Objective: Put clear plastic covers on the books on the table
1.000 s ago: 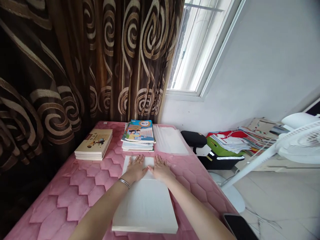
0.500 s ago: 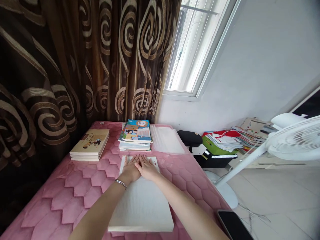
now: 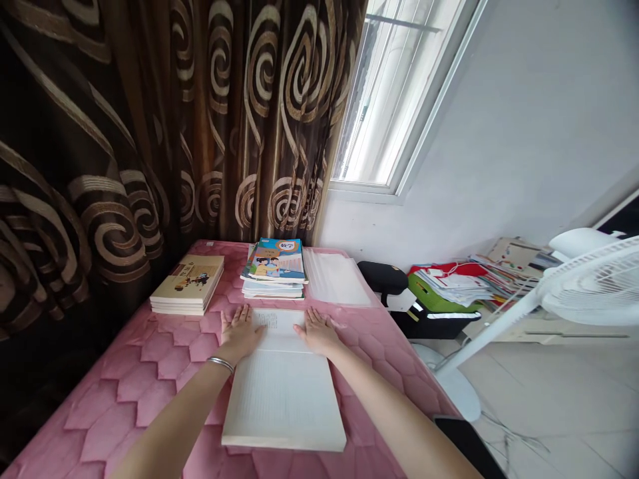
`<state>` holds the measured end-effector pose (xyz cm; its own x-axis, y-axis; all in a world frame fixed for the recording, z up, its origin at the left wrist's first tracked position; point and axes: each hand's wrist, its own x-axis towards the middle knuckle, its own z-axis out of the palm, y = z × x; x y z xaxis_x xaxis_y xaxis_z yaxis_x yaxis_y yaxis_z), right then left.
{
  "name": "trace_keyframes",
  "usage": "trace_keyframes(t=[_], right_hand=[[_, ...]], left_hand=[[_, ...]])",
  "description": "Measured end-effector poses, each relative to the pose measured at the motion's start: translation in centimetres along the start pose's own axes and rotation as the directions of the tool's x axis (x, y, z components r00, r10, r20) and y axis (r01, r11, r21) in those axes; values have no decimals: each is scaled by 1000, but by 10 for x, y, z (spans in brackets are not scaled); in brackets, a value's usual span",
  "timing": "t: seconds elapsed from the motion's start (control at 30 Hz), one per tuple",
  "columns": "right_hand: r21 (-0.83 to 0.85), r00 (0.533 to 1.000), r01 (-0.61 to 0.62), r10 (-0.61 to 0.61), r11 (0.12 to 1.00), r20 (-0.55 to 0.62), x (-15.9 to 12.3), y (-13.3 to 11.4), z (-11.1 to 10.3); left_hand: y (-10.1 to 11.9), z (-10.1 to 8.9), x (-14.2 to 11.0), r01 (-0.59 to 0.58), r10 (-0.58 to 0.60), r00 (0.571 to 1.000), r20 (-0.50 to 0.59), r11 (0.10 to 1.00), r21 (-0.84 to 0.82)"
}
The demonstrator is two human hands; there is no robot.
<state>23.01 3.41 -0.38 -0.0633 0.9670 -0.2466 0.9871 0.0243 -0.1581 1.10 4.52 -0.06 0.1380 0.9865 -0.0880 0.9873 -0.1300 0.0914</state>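
Just below the middle of the frame, the left hand [image 3: 243, 334] and right hand [image 3: 319, 332] lie palm down, fingers spread and clasping nothing, at opposite sides of the upper page [image 3: 282, 338] of an open book [image 3: 285, 399]. Half a second ago they met over that page's middle; now they have parted, baring some print, which suggests an outward smoothing. The book rests lower centre on the pink quilted surface [image 3: 162, 372], textbooks [image 3: 278, 261] just beyond, tan books [image 3: 188, 283] to the left.
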Motion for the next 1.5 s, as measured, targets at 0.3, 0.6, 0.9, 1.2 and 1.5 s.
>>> trace_keyframes(t=[0.3,0.6,0.9,1.2,1.5], right_hand=[[-81,999,-32,32,996,-5,8,-24,-20],[-34,986,100,-104,994,-130,42,-108,-14],[48,993,-27,33,998,-117,93,-127,-15],[22,981,76,-71,997,-181,59,-134,-1],[26,994,25,-22,999,-108,72,-132,-10]], left_hand=[[8,12,-70,94,-105,980,-169,993,-73],[3,13,-72,67,-92,979,-179,988,-142],[2,16,-73,67,-102,976,-191,981,-180],[2,17,-73,67,-107,975,-197,978,-199],[3,15,-74,69,-112,975,-189,973,-221]])
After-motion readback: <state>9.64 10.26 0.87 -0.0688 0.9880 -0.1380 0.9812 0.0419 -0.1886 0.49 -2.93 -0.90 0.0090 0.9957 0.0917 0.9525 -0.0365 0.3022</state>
